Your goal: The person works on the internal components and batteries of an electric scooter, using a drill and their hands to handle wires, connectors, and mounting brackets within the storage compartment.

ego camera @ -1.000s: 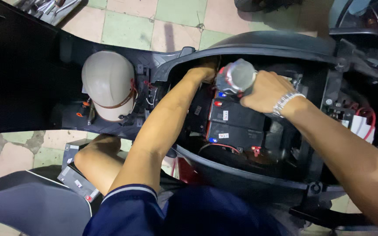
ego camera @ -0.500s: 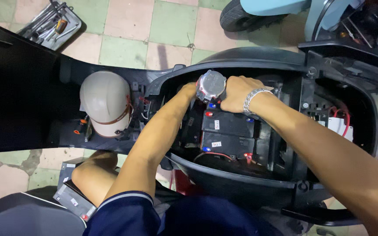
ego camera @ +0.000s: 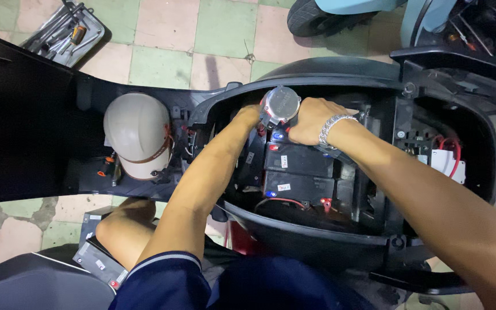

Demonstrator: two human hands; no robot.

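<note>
We see right hand (ego camera: 310, 119) gripping silver round tool (ego camera: 280, 104) over scooter compartment (ego camera: 340, 229) | left hand (ego camera: 249, 116) beside it, grip hidden | black batteries (ego camera: 297, 170) below | helmet (ego camera: 137, 135) left.

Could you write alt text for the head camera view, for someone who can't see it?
Seen from above, a person's right hand grips a round silver canister over the open scooter compartment, while the left hand reaches in beside it. Black batteries with red wires sit below; a beige helmet rests to the left.
</note>
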